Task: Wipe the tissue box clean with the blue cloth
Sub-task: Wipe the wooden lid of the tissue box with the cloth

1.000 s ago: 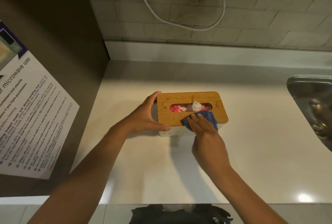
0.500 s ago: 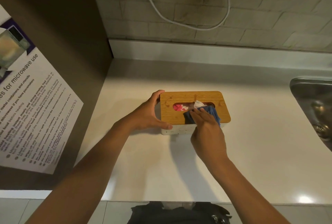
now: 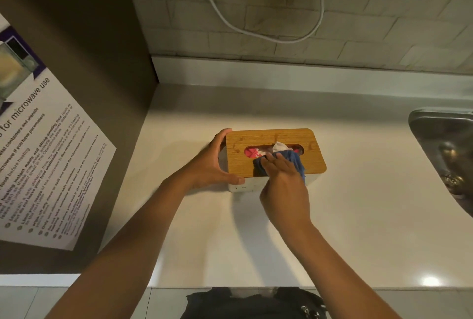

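**Cloth carried up to the slot edge as the lid is wiped**

The tissue box [image 3: 275, 158] is set on the pale table [image 3: 358, 203], a little toward 12 o'clock of centre, with the sink [image 3: 445, 149] well apart at 3 o'clock. The box's 9 o'clock end is clamped by the left hand [image 3: 213, 165], thumb laid along the near white wall, fingers curled over the far corner. The blue cloth [image 3: 294, 162] is pressed onto the wooden lid by the right hand [image 3: 281, 180], fingers bunched on top of it, a corner of cloth draped over the lid's near edge.

Compared with a second ago, the cloth has been carried from the near rim toward 12 o'clock, and the slot's lower edge is now reached, just beside the white tissue [image 3: 279, 146] poking out. The bracing hand has not been shifted.

The near-centre strip of the lid is judged covered; the 3 o'clock end, the far strip and the side walls look untouched, so the wipe is reckoned well short of done. Care is called for near the slot, where the tissue could be snagged
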### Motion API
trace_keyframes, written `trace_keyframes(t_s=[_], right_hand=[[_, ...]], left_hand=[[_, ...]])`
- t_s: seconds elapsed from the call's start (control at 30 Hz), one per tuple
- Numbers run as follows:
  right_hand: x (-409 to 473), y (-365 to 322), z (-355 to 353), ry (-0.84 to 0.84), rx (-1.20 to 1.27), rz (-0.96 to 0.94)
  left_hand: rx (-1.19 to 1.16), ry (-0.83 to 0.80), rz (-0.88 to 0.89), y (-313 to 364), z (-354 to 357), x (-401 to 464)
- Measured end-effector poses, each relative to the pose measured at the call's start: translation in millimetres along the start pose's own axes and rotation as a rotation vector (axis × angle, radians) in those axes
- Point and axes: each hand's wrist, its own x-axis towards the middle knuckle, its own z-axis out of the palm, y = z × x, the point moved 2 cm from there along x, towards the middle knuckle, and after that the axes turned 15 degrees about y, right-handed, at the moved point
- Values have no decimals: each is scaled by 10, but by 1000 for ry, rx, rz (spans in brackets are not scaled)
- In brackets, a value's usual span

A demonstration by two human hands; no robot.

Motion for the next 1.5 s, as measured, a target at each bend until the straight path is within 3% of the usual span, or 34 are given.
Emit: trace_keyframes(t_s=[0.2,0.4,0.63,0.77,0.87,1.17,1.3,1.5], right_hand=[[-197,-40,-36,-18,67,-112],[-18,-5,-2,0,-14,-9],[-211,-28,-38,-23,34,-154],[-73,68,-60,-29,-31,-35],[-26,-126,47,-38,-57,-65],[-89,-128,-116,-51,9,-151],[95,-170,-106,-59,-50,-105],[-92,-341,-55,-72,10,-190]], left_hand=[[-1,0,5,-10,-11,14],[-6,2,1,-7,0,6],[-6,21,-5,-24,0,-7],[3,19,-14,0,6,-20],[17,29,-17,9,17,-41],[183,63,78,34,33,-41],[179,85,109,33,69,-16],[142,107,136,25,109,2]])
